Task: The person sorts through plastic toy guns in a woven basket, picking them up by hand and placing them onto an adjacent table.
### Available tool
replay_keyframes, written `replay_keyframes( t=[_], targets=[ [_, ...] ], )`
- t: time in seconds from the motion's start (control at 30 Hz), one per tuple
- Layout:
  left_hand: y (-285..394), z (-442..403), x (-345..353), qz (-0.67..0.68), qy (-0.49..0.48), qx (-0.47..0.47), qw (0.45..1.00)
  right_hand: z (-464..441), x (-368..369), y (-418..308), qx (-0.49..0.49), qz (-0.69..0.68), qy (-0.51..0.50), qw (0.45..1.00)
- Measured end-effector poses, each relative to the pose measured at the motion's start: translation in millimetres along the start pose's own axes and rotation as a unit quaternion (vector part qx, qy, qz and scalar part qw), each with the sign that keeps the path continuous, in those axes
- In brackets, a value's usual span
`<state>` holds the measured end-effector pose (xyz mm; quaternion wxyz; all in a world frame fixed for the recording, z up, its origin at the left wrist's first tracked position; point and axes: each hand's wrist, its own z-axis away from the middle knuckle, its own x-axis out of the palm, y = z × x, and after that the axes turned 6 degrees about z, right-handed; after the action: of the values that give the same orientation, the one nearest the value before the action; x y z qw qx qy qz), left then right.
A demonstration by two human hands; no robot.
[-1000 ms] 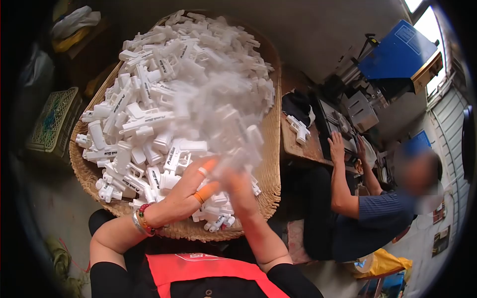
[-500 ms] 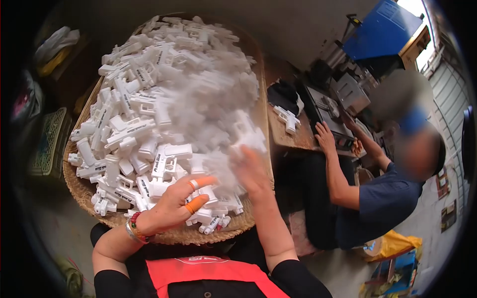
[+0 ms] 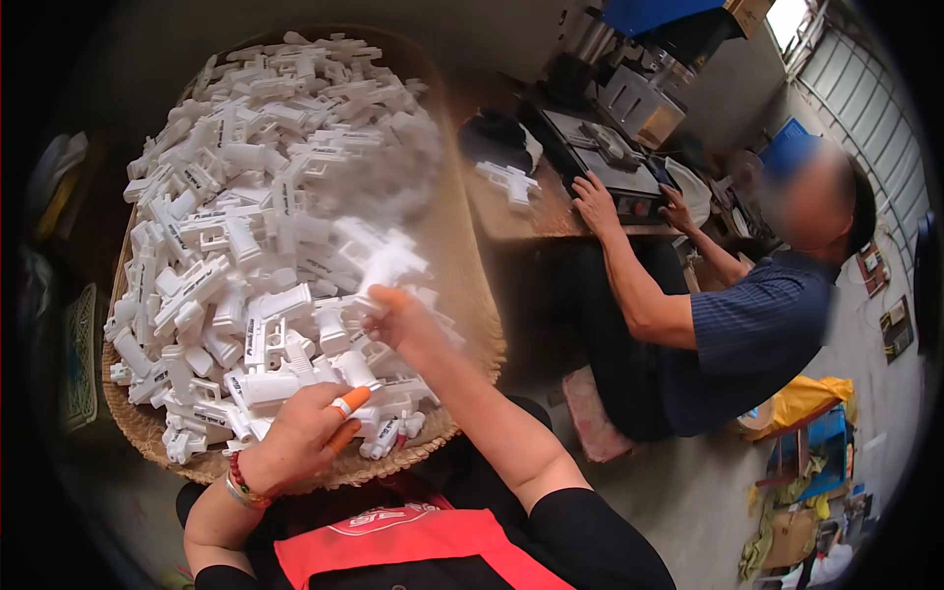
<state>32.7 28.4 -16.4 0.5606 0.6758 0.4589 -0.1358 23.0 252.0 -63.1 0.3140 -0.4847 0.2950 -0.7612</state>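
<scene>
A large woven basket [image 3: 479, 324] holds a heap of white plastic toy pistols [image 3: 221, 236], many with dark lettering on the side. My right hand [image 3: 411, 329], an orange finger cot on one finger, grips a white toy pistol [image 3: 385, 258] over the basket's right part; motion blurs it slightly. Low over the near edge of the heap is my left hand [image 3: 303, 431], with orange finger cots and a white band. Its visible fingers are apart and nothing shows between them; the other fingers are hidden. Beside it lies another toy pistol [image 3: 275, 386].
To the right, a co-worker [image 3: 752, 315] sits with both hands at a machine [image 3: 629, 162] with a flat bed. One white toy pistol [image 3: 508, 183] lies on the wooden bench [image 3: 482, 211] beside a dark cloth [image 3: 497, 138]. A green crate [image 3: 84, 354] stands left of the basket.
My view has turned right, so the basket sits further left. My right hand has moved left and inward with the toy pistol. The left hand has lowered slightly. Both the co-worker's hands stay at the machine.
</scene>
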Motion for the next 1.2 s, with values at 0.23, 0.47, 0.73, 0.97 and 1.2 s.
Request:
replay_keyframes(
  t=[0.23, 0.47, 0.73, 0.97, 1.2],
  targets=[
    [2, -2, 0, -0.033, -0.047, 0.011, 0.998, 2, -4, 6, 0.012, 0.030, -0.036, 0.999],
    [4, -1, -2, -0.044, -0.047, 0.017, 0.998, 0, -9, -6, -0.020, -0.007, 0.010, 1.000],
    [1, -1, -4, -0.061, -0.056, 0.025, 0.996, -27, -64, -47, -0.135, -0.167, 0.115, 0.970],
    [-7, 2, -2, -0.053, -0.033, 0.044, 0.997, -100, -183, -136, -0.175, -0.144, 0.182, 0.957],
    [-14, 10, -1, -0.048, -0.041, 0.037, 0.997, -121, -184, -136, -0.241, -0.045, 0.259, 0.934]
  ],
)
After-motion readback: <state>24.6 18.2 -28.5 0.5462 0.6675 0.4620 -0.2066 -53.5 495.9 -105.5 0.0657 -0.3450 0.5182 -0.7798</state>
